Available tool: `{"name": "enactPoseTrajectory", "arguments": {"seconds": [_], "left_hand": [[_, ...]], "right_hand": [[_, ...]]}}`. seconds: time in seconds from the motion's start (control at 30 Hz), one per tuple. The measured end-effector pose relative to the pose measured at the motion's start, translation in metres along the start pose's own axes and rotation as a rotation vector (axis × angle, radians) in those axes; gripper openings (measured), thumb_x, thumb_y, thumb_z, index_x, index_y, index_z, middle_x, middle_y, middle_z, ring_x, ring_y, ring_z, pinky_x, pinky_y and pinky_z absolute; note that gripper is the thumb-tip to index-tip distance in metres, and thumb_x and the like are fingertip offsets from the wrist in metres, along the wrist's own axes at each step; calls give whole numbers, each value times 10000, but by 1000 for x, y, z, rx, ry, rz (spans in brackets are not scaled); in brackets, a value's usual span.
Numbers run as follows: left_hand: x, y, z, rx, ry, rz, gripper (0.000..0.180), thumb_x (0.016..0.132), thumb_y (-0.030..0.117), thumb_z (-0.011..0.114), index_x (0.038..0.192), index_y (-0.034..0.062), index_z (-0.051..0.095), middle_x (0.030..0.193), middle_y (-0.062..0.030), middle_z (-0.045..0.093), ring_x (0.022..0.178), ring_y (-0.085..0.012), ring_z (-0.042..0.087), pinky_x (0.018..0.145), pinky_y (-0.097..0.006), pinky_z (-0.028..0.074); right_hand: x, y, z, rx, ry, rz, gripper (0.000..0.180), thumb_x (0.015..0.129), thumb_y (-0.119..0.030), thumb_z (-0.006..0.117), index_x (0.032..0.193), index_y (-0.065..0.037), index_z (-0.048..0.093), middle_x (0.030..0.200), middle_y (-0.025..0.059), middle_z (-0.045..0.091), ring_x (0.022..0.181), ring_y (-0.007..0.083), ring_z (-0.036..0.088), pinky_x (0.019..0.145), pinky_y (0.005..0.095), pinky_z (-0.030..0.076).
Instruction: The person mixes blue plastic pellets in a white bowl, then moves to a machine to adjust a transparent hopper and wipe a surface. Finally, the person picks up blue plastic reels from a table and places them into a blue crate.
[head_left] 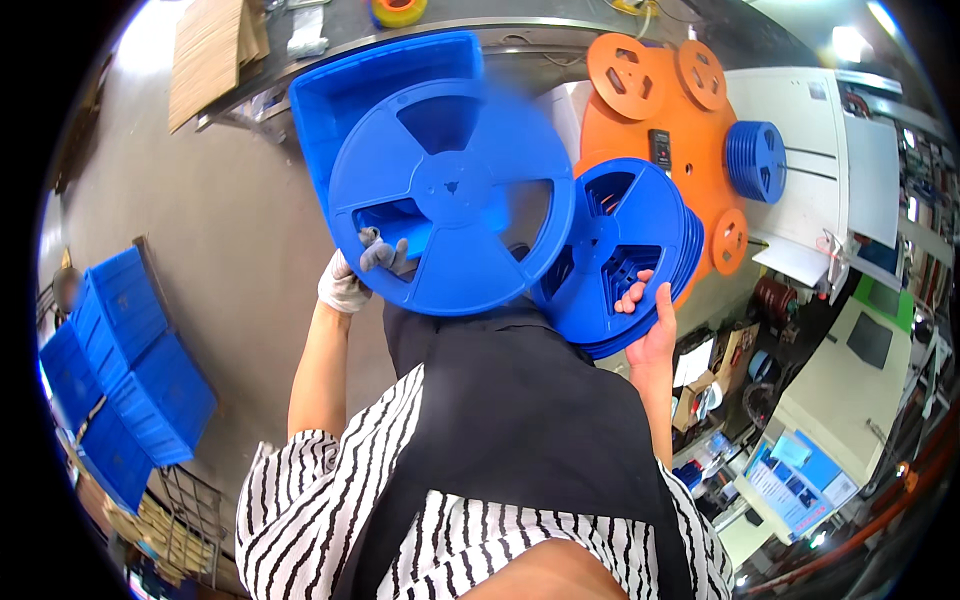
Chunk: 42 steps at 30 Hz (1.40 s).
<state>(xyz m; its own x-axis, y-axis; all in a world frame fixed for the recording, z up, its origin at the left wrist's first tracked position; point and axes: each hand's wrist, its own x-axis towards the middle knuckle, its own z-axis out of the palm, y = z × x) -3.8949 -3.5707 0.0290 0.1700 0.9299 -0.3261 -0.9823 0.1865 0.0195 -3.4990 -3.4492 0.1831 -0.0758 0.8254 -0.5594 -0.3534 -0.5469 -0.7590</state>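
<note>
My left hand (347,284), in a white and grey glove, grips a large blue plastic reel (445,190) by its lower left rim. The grey fingertips come through one of the reel's cut-out windows. To the right, my bare right hand (656,332) holds the lower right rim of the top reel on a stack of blue reels (600,245). Its fingers hook through a window while the thumb lies along the outside. The large reel overlaps the left side of this stack, and its upper right part is blurred.
Behind the large reel sits an open blue bin (312,135). Beyond the stack, a big orange disc (615,140) carries smaller orange reels (628,78) and a black device (660,148). More blue reels (757,162) stand farther right. Blue crates (125,370) are at far left.
</note>
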Motion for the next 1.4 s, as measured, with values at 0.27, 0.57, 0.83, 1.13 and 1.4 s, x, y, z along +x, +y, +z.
{"name": "enactPoseTrajectory", "arguments": {"seconds": [0.27,0.57,0.83,1.13,1.4], "left_hand": [[35,-10,12,-304,-470,-200,313,983,121,439,1234,-63,470,949,-243,649,1087,-308,596,1074,-296,345],[69,-18,23,-105,-239,-303,194,923,107,589,1086,2,593,808,-130,684,954,-217,644,1104,-320,326],[156,-81,40,60,76,-98,83,868,87,647,839,20,607,998,-133,677,1129,-287,592,1072,-382,427],[302,-185,-17,396,199,-406,111,867,50,645,964,59,593,1093,-188,665,1111,-340,611,939,-411,521],[340,-143,-115,2453,-249,37,297,851,183,642,1113,53,588,932,-114,605,935,-274,587,847,-381,465]], "right_hand": [[5,-6,4,58,31,-53,325,901,-226,669,1128,-37,533,812,52,560,691,158,529,675,317,457],[-4,-17,-27,152,107,-37,344,954,-368,565,1094,-55,541,789,34,550,681,157,507,675,317,441],[-36,-30,-106,338,291,-213,378,966,-470,494,1002,-98,548,717,5,449,632,154,434,641,325,398],[-81,-45,-152,435,244,-472,467,960,-507,479,1108,-70,555,714,-14,395,610,116,383,621,284,347],[-89,-84,-148,522,-65,-597,453,922,-472,585,1066,-57,471,643,-35,355,516,80,346,551,258,316]]}}
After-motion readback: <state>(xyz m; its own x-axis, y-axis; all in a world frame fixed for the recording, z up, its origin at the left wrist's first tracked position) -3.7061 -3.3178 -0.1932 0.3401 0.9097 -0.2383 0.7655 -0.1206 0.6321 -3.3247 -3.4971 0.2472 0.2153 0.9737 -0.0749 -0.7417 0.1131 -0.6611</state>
